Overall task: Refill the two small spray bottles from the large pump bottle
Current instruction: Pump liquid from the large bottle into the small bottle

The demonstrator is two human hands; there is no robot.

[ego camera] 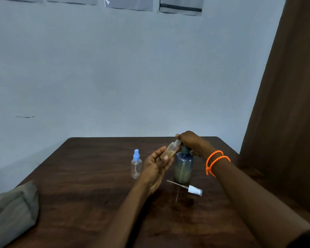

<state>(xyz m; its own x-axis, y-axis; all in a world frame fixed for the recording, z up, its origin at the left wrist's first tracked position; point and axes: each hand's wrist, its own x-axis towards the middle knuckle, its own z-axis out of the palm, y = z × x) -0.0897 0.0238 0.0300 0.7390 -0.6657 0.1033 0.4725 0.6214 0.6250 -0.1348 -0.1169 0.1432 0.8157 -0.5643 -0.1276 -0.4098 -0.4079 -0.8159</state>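
Note:
The large blue-grey pump bottle (183, 167) stands upright on the dark wooden table (97, 203). My right hand (190, 141) rests on top of its pump head and hides it. My left hand (156, 169) grips an uncapped small clear bottle (170, 150), tilted with its neck up against the pump spout; yellowish liquid shows inside. That bottle's white spray cap (194, 190) with its dip tube lies on the table in front of the pump bottle. A second small clear spray bottle (136, 166) with a blue cap stands upright to the left.
A folded grey-beige cloth (11, 212) lies at the table's front left corner. A brown curtain (290, 104) hangs at the right. A pale wall stands behind the table's far edge.

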